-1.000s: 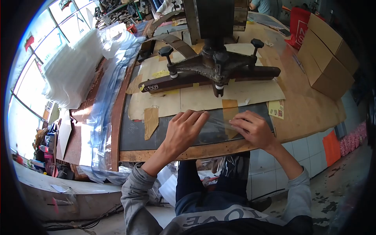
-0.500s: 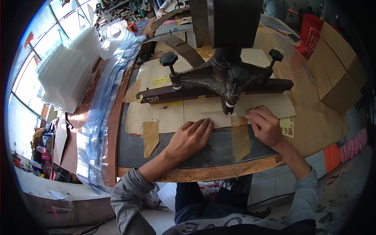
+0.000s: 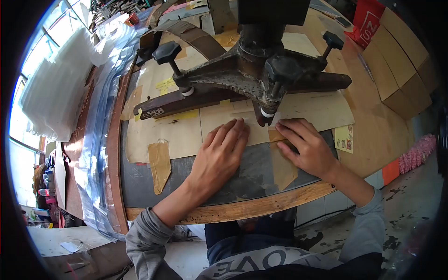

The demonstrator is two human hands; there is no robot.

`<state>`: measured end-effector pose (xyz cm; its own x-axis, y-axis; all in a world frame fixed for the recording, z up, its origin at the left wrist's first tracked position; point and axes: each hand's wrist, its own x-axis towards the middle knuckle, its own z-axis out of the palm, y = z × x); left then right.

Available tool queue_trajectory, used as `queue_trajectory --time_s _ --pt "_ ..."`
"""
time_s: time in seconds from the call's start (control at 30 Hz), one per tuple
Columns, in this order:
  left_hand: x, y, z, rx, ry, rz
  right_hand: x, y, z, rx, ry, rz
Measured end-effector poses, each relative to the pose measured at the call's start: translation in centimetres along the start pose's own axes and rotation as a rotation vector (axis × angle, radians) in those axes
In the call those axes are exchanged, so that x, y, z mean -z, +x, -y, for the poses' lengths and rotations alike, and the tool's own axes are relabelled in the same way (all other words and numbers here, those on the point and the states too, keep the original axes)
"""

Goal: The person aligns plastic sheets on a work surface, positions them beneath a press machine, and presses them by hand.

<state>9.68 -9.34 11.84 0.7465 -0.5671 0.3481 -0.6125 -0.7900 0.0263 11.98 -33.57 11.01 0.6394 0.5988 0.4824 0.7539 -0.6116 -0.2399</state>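
The left hand [image 3: 218,151] lies with fingers extended, close together, on the pale sheet [image 3: 322,108], which rests on the table [image 3: 375,142] under the dark bar [image 3: 196,100]. The right hand [image 3: 305,148] curls over tan tape [image 3: 283,172] at the sheet's near edge; whether it pinches anything is unclear.

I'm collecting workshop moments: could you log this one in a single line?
Left hand: fingers over flat cream sheet | Right hand: fingers over brown tape strip | Above sheet: dark metal bracket with black knobs
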Motion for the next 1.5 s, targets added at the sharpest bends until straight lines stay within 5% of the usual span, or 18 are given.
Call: queue_trajectory --time_s 1.5 --pt "0.2 0.7 0.5 0.000 -0.088 0.184 0.4 -0.2 0.2 0.098 -0.264 -0.013"
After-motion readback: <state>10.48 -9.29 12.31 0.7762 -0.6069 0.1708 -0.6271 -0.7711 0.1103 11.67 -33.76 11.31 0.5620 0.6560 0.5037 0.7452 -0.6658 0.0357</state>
